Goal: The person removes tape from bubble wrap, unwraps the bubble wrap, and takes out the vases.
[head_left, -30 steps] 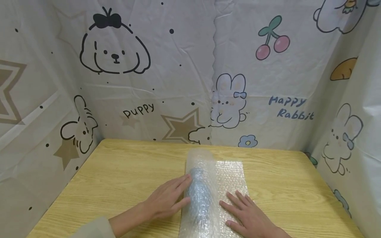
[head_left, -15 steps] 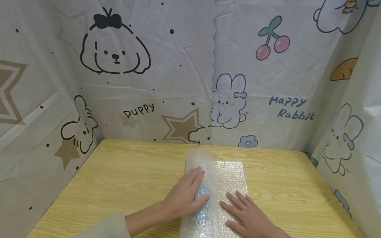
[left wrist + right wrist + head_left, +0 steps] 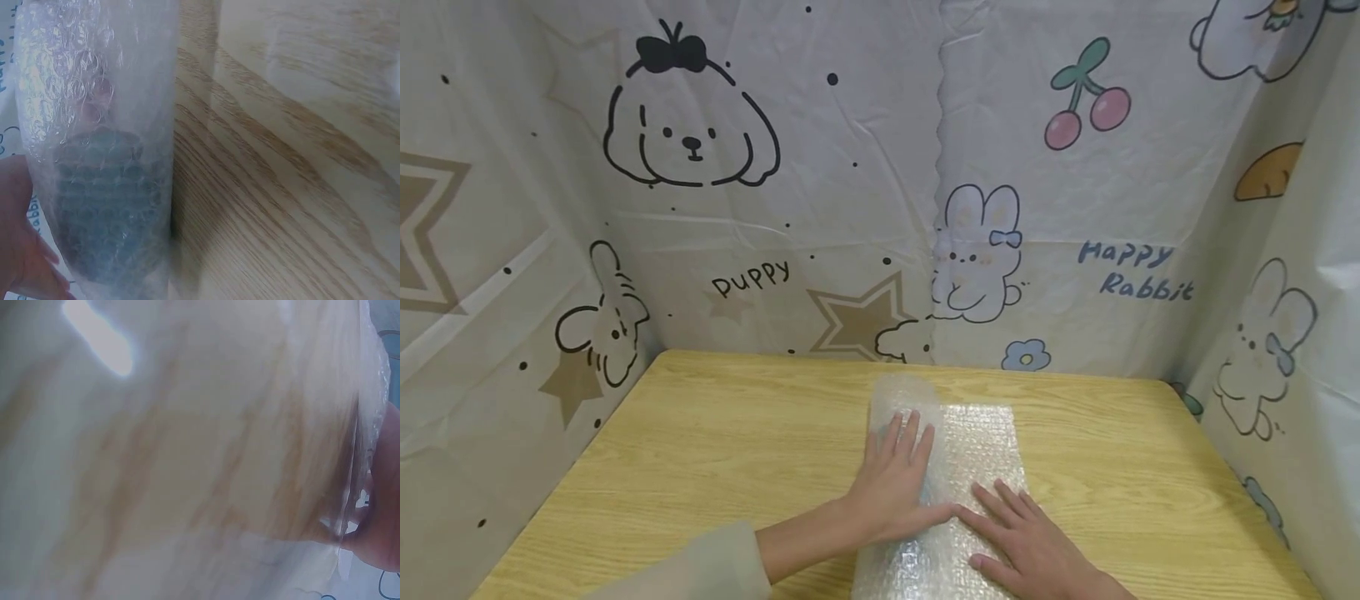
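Note:
A blue bottle-shaped thing (image 3: 106,206) lies wrapped in clear bubble wrap (image 3: 905,393), its outline blurred by the bubbles. The wrapped roll points away from me, and a flat strip of the wrap extends to its right. My left hand (image 3: 891,500) rests on top of the roll, fingers spread and straight, thumb out to the right. On the flat strip my right hand (image 3: 1030,542) lies palm down with its fingers extended. The left thumb tip meets the right index fingertip. In the right wrist view, part of a hand (image 3: 382,500) shows beside the wrap's edge.
The work surface is a yellow wood-grain table (image 3: 737,425) with rounded far corners. A pale printed cloth (image 3: 850,125) hangs around its back and sides, with puppies, rabbits, stars and cherries on it.
My left hand has moved rightward from the left side of the roll onto its top, its fingers spreading and the thumb reaching the right hand. The right hand and the wrap have hardly moved.

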The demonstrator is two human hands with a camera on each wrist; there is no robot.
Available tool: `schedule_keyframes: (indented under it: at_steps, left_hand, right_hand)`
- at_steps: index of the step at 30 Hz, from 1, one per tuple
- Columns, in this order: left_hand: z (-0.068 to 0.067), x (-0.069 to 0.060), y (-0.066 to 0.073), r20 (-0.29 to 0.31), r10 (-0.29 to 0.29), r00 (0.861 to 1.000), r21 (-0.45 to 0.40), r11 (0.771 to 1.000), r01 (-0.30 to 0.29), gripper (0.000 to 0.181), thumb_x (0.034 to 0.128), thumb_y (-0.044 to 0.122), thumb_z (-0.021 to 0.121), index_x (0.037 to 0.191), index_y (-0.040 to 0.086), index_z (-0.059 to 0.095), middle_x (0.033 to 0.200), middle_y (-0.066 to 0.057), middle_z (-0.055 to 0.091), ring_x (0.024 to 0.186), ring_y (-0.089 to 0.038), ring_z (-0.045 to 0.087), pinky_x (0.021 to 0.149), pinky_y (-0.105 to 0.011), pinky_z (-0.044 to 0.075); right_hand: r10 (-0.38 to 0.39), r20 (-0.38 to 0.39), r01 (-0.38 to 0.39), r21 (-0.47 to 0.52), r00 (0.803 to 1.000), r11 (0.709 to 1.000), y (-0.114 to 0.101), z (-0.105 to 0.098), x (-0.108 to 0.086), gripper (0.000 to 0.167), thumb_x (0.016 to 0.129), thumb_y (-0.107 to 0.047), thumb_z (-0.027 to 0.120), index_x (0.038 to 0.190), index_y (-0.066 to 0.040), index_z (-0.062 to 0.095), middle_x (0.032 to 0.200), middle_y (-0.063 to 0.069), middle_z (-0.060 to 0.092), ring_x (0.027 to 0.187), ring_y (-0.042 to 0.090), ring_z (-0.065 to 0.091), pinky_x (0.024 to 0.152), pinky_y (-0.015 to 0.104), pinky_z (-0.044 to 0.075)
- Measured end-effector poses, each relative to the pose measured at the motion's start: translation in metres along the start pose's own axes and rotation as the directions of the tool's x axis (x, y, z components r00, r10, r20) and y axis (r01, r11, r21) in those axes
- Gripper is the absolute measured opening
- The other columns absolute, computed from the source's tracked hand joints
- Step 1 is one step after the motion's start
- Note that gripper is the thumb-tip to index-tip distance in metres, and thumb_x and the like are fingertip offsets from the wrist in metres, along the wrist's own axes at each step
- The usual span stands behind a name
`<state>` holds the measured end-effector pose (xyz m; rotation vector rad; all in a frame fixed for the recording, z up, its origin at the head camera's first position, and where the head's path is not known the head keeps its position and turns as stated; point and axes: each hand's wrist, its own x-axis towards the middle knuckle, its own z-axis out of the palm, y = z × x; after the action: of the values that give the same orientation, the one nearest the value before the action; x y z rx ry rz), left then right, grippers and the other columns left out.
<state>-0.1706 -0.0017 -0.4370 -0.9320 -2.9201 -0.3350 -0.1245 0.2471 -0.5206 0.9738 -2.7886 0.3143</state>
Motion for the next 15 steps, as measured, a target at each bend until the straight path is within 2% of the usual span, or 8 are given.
schedule_keyframes:
  at_steps: [4,7,15]
  left_hand:
    - [0.001,0.003,0.007,0.025,-0.039,0.999,0.043,0.998,0.038,0.107,0.0841,0.081,0.048,0.155,0.003,0.032,0.161,-0.024,0.017,0.148,-0.043,0.013,0.113,-0.066,0.018]
    - [0.002,0.005,0.011,0.047,-0.046,0.998,0.067,0.997,0.043,0.107,0.0826,0.080,0.052,0.155,0.004,0.033,0.161,-0.024,0.018,0.148,-0.042,0.012,0.114,-0.066,0.017]
    - [0.007,0.004,0.014,0.058,-0.005,0.998,0.092,0.996,0.000,0.102,0.0782,0.054,0.077,0.153,-0.001,0.034,0.158,-0.030,0.022,0.146,-0.044,0.019,0.112,-0.068,0.020]
  right_hand:
    - [-0.007,-0.006,0.007,0.001,1.000,1.000,0.001,0.000,-0.001,0.053,0.101,-0.049,0.053,0.150,-0.029,0.048,0.154,0.011,0.042,0.136,0.045,0.040,0.099,0.068,0.040]
    - [-0.005,-0.007,0.005,0.005,1.000,1.000,0.001,-0.001,-0.001,0.052,0.101,-0.049,0.053,0.149,-0.027,0.050,0.154,0.011,0.042,0.136,0.045,0.040,0.099,0.068,0.040]
    - [-0.002,0.006,0.001,0.009,1.000,1.000,0.001,-0.001,0.001,0.053,0.102,-0.050,0.051,0.150,-0.028,0.049,0.154,0.011,0.042,0.137,0.044,0.039,0.100,0.068,0.039]
